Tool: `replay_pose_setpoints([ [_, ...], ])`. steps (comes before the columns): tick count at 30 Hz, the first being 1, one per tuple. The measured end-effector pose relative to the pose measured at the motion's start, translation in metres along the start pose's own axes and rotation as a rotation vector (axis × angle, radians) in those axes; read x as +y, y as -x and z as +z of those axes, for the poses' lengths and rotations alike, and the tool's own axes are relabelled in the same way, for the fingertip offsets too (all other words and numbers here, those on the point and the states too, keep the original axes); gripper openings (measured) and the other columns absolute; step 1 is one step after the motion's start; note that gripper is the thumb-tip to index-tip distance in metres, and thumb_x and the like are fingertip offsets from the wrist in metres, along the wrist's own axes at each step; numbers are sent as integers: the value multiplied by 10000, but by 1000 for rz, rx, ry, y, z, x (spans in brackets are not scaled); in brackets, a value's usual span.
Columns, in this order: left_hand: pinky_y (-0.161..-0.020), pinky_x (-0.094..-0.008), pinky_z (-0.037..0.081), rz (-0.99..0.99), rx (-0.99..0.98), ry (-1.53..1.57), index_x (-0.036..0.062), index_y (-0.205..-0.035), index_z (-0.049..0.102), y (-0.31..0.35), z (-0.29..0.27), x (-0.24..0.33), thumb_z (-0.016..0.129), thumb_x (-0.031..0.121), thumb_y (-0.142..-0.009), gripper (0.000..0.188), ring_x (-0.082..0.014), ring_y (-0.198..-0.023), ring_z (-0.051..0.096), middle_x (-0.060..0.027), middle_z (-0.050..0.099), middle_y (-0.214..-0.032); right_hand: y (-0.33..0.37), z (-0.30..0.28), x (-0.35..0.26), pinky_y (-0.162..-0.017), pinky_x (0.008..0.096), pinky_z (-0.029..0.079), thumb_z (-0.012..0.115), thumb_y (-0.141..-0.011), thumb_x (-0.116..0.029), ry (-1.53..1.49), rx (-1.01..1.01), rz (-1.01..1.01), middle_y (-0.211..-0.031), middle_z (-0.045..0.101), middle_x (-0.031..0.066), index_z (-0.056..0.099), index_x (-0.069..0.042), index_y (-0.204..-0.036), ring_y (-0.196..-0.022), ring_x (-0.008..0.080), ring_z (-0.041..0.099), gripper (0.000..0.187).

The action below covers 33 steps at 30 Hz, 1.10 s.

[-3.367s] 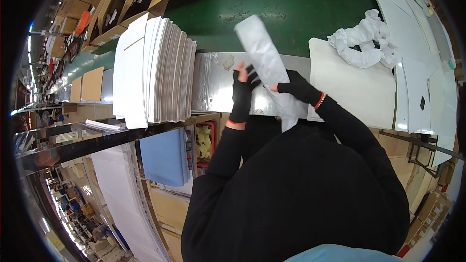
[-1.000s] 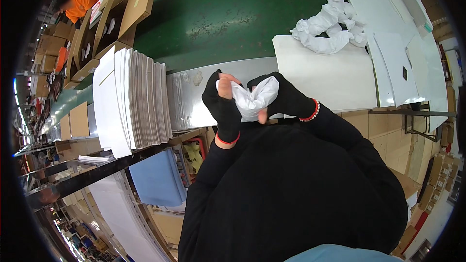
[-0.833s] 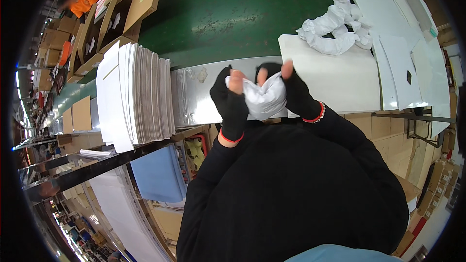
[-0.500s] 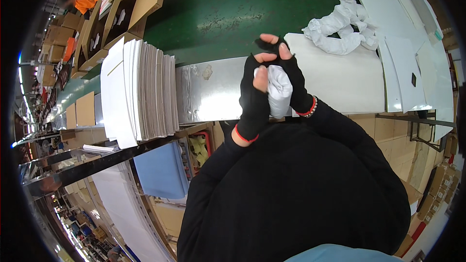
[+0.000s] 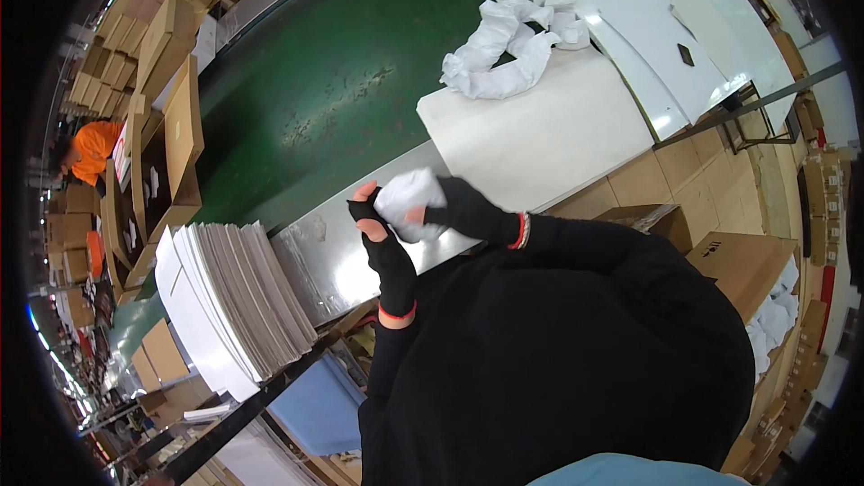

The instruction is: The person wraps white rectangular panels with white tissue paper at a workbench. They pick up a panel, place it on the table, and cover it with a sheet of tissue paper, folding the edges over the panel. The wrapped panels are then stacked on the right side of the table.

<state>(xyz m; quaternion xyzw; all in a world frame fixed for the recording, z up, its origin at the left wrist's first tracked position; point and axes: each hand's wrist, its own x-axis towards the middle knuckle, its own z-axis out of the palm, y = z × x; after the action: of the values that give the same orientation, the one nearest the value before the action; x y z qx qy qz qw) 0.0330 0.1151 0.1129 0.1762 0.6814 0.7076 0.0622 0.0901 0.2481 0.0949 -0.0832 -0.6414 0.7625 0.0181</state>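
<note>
A white crumpled paper bundle (image 5: 407,202) is between my hands, above the metal table edge. My right hand (image 5: 472,214), in a black fingerless glove, grips it from the right, thumb across its front. Against its left side is my left hand (image 5: 387,256), gloved alike, with bent fingertips at its edge; its other fingers are partly hidden behind the bundle. Beyond, several twisted white paper rolls (image 5: 504,49) lie heaped at the far end of a stack of white sheets (image 5: 549,130).
A tall stack of white-edged boards (image 5: 238,297) stands at the left on the metal strip (image 5: 337,238). Behind lies a green surface (image 5: 306,90), with open cartons (image 5: 180,135) along its left. At the right, an open cardboard box (image 5: 742,265) holds white wads. A person in orange (image 5: 90,153) is far left.
My body and view have turned to the right. The bundle has tipped from upright to sideways, and my right hand has moved round to its right side, thumb now in front.
</note>
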Motion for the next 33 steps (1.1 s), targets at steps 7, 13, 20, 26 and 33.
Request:
replay_pose_setpoints([
  [7,-1034,-393,332,-77,-89,-188,40,-1406,355,14,0,-32,324,502,-997,618,-260,-1209,460,-142,480,-1308,-92,-178,-31,-666,311,501,642,-848,-479,11,487,61,-1025,544,73,522,-32,-1163,-916,152,560,559],
  [13,-1075,-484,260,114,-171,-1000,-43,-1375,350,30,-27,-139,595,356,-902,666,-412,-1298,339,-244,385,-1397,-32,-388,16,-897,350,462,733,-766,-480,737,1031,-269,-1213,597,154,518,10,-1224,-1087,251,590,705],
  [20,-1102,-498,219,173,-135,-1383,26,-1397,388,49,-21,-128,664,277,-834,675,-387,-1343,294,-220,357,-1439,179,-568,44,-794,419,510,743,-726,-390,1188,1608,72,-999,652,155,618,-82,-1050,-919,299,642,464],
  [26,-1094,-487,248,146,-152,-1356,13,-1380,402,47,-15,-121,665,210,-814,654,-382,-1328,315,-213,372,-1427,176,-597,63,-820,458,505,665,-771,-465,1327,1619,410,-1012,641,205,620,-65,-1079,-952,354,629,507],
  [33,-1107,-490,230,65,-131,-1316,2,-1363,415,42,-6,-125,673,203,-787,663,-389,-1338,286,-218,344,-1438,179,-659,67,-841,492,502,669,-703,-548,1234,1614,872,-1064,624,230,622,-81,-1108,-981,395,614,621],
])
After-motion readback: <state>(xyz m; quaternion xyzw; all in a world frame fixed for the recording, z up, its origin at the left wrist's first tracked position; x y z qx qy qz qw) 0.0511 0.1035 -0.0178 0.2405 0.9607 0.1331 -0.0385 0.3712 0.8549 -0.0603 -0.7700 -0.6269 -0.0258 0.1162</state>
